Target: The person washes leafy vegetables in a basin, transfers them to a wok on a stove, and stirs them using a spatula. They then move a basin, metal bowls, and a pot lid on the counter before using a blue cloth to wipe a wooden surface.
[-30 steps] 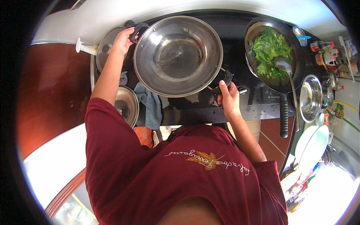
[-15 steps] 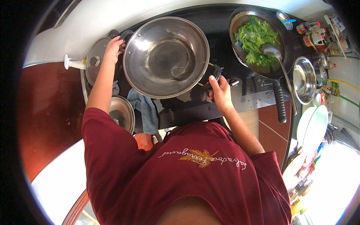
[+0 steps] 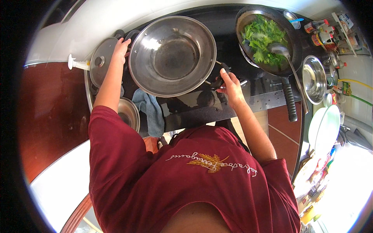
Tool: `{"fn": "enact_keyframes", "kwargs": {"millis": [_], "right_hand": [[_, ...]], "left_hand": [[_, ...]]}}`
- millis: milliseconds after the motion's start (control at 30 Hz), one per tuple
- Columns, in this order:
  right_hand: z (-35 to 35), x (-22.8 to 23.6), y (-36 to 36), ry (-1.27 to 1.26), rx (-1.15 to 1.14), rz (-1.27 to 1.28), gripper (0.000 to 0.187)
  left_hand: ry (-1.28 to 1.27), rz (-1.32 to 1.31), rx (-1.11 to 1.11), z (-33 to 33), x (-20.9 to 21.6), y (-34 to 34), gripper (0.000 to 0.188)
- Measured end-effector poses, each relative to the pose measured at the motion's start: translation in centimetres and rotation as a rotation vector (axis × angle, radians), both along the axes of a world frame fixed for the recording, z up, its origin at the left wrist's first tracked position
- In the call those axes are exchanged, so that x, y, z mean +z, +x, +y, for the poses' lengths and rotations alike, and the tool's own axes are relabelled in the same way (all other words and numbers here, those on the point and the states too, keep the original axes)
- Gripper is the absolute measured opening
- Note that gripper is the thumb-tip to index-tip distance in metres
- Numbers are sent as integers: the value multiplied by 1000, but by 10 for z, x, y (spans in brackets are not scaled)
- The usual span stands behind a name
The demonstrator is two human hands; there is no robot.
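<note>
Centrally, upper frame: your left hand [image 3: 120,46] and right hand [image 3: 229,82] each grip a handle of the empty steel wok [image 3: 172,55], steadying it level over the stove [image 3: 233,99]. Upper right: black pan of greens [image 3: 268,40], ladle [image 3: 285,58] resting inside.

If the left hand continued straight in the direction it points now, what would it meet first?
Probably the wall behind the stove. The left hand grips the big steel wok at its left handle, beside the glass lid; its fingers point toward the white wall. Depth is uncertain.
</note>
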State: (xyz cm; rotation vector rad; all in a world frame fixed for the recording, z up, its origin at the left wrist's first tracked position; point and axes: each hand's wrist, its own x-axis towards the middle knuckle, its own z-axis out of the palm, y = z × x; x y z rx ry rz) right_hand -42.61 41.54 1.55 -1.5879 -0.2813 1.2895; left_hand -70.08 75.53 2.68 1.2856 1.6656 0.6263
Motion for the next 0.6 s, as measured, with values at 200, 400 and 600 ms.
{"fn": "enact_keyframes", "kwargs": {"millis": [200,400,600], "right_hand": [[-4,-4,-7,5,-80,183,47],[-27,-18,-11,67,-52,235,48],[-31,-20,-12,99,-25,360,45]], "left_hand": [[114,-375,48,-40,14,-54,48],[-1,-635,74,-190,28,-119,28],[-366,-631,364,-386,-51,-153,21]]}}
